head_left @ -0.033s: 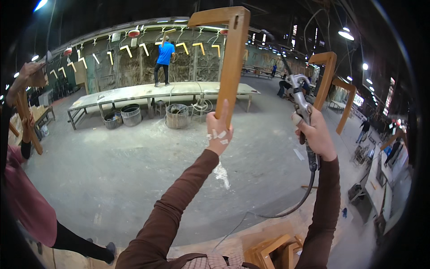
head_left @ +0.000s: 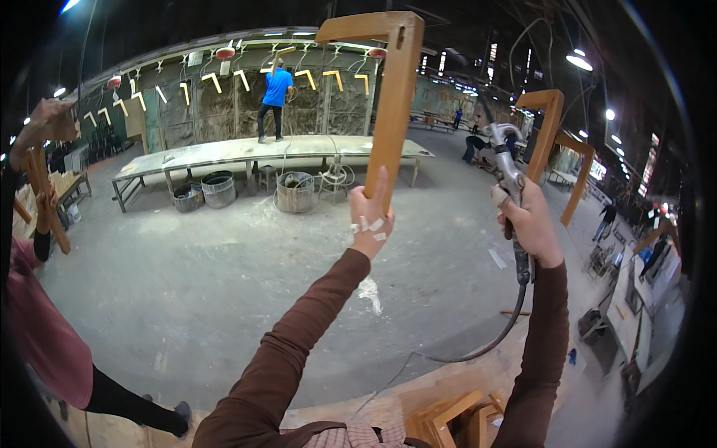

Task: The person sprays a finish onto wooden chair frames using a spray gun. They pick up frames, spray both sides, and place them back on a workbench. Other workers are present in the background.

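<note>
My left hand (head_left: 371, 222) is wrapped round the lower end of an L-shaped wooden frame piece (head_left: 396, 97), its index finger lying along the wood. The piece stands upright in front of me, its short arm pointing left at the top, with a small slot near the corner. White tape strips cover the back of this hand. In my right hand (head_left: 532, 224) is a metal spray gun (head_left: 507, 163) with a hook on top, tilted up and to the left. A dark hose (head_left: 502, 340) runs down from its handle. The gun is apart from the wood.
More L-shaped wooden pieces (head_left: 575, 179) hang at the right. A stack of wooden parts (head_left: 448, 422) lies below me. At the left, a person in pink (head_left: 52, 328) holds wood. Across the floor, a person in blue (head_left: 276, 88) stands on a long bench (head_left: 224, 155), metal buckets (head_left: 219, 193) beneath it.
My left hand and the wooden piece have shifted slightly right. The spray gun has moved slightly right too. Both grips stay the same.
</note>
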{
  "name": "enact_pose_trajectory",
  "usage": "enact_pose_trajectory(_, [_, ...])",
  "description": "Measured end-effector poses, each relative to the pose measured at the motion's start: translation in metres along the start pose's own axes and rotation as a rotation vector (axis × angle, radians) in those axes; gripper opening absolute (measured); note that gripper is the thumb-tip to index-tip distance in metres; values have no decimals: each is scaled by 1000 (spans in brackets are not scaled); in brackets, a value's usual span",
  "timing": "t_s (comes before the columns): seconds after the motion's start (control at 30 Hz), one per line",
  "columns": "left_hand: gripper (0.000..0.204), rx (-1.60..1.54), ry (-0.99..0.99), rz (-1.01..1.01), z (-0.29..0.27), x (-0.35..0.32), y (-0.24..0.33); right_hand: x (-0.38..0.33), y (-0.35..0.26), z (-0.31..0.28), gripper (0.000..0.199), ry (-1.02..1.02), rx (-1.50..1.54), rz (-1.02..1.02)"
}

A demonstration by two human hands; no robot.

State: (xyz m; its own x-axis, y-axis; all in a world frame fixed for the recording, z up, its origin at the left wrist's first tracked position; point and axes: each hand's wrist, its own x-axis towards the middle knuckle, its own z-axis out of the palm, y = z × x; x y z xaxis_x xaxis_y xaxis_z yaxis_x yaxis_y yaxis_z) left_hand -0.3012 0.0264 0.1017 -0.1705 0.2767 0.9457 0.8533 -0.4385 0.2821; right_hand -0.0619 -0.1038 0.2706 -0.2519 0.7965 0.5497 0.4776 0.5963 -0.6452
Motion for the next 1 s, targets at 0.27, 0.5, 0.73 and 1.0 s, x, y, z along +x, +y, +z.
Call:
enact_pose_trajectory(0.27, [95, 25, -187, -148, 1, -3, 23, 11, -26, 6, 23, -40, 1, 68])
enact_pose_trajectory(0.5, [88, -340, -206, 26, 7, 13, 38, 41, -43, 12, 20, -13, -65, 46])
enact_pose_trajectory(0.73, [87, -230, -198, 15, 11, 6, 64, 51, -51, 28, 21, -62, -243, -7])
enact_pose_trajectory(1.0, [86, -218, -216, -10, 21, 5, 51, 51, -49, 28, 23, 120, -285, -18])
